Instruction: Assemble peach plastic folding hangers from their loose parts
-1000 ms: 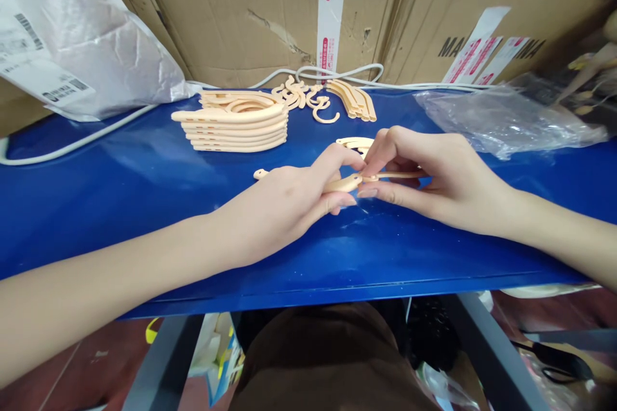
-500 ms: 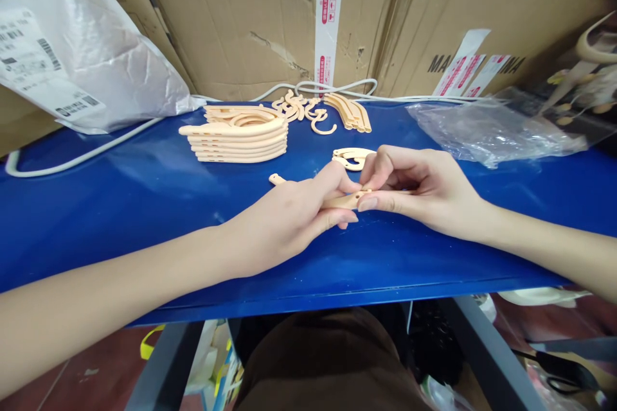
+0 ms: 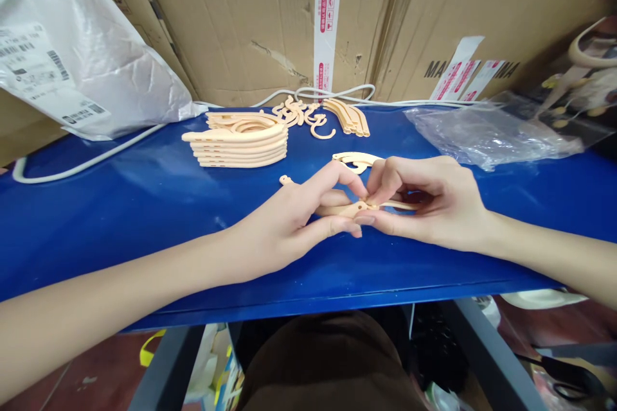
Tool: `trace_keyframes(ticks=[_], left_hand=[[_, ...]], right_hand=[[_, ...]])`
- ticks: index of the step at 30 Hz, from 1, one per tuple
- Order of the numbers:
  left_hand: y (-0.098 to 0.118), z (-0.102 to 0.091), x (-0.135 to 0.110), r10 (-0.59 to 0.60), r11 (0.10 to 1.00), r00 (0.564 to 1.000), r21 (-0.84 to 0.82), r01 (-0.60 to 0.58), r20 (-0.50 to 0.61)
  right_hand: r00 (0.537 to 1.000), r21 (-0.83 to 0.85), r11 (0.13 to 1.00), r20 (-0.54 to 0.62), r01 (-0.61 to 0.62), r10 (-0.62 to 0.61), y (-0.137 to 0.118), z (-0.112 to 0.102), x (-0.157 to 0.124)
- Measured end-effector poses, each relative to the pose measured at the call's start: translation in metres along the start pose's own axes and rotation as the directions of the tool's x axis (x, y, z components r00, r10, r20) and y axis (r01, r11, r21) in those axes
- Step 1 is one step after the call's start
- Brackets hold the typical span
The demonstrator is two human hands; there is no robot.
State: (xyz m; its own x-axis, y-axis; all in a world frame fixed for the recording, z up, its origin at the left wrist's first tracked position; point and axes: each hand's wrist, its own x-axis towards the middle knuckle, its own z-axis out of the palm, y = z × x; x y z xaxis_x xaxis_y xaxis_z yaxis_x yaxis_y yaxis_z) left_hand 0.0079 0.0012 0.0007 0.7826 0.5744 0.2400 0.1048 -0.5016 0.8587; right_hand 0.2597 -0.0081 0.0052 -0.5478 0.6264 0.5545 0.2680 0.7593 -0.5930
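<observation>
Over the front of the blue table, my left hand (image 3: 299, 218) grips a cream plastic hanger arm (image 3: 340, 209), its fingers closed around it. A small holed end of cream plastic (image 3: 285, 180) shows behind that hand. My right hand (image 3: 424, 205) pinches at the joint end of the arm, thumb and fingertips touching it. A thin cream hanger part (image 3: 398, 205) runs from the joint into my right palm; its far end is hidden. Just behind the hands lies another cream hanger piece (image 3: 357, 159), partly covered by my right hand.
A stack of cream hanger arms (image 3: 236, 148) stands at the left back. Loose hooks (image 3: 294, 110) and curved hanger pieces (image 3: 348, 117) lie beside it. A clear plastic bag (image 3: 491, 131) is on the right, a white parcel (image 3: 96, 64) on the left. Cardboard boxes (image 3: 231, 26) and a white cable (image 3: 87, 170) line the back.
My left fingertips have moved forward onto the joint, meeting my right fingertips. The thin part in my right hand shows more now. The view has tilted slightly up.
</observation>
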Motion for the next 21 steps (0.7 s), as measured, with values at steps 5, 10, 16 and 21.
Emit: trace_keyframes(ticks=[5, 10, 16, 21], left_hand=[[0.0001, -0.0002, 0.0012, 0.026, 0.999, 0.999, 0.02, -0.025, -0.022], [-0.0016, -0.0038, 0.0034, 0.034, 0.999, 0.998, 0.022, -0.033, -0.049], [-0.0063, -0.0028, 0.0034, 0.015, 1.0, 0.999, 0.021, -0.014, -0.04], [-0.0061, 0.0007, 0.004, 0.014, 1.0, 0.999, 0.009, -0.014, -0.031]], right_hand=[[1.0, 0.012, 1.0, -0.009, -0.007, 0.007, -0.0006, -0.0013, 0.0018], [0.998, -0.043, 0.998, -0.053, -0.038, 0.036, 0.0021, 0.0, 0.0026], [0.985, 0.085, 0.982, 0.0, -0.17, 0.171, 0.0019, 0.002, 0.0021], [0.951, 0.221, 0.925, 0.094, -0.308, 0.294, -0.0001, 0.0054, 0.0022]])
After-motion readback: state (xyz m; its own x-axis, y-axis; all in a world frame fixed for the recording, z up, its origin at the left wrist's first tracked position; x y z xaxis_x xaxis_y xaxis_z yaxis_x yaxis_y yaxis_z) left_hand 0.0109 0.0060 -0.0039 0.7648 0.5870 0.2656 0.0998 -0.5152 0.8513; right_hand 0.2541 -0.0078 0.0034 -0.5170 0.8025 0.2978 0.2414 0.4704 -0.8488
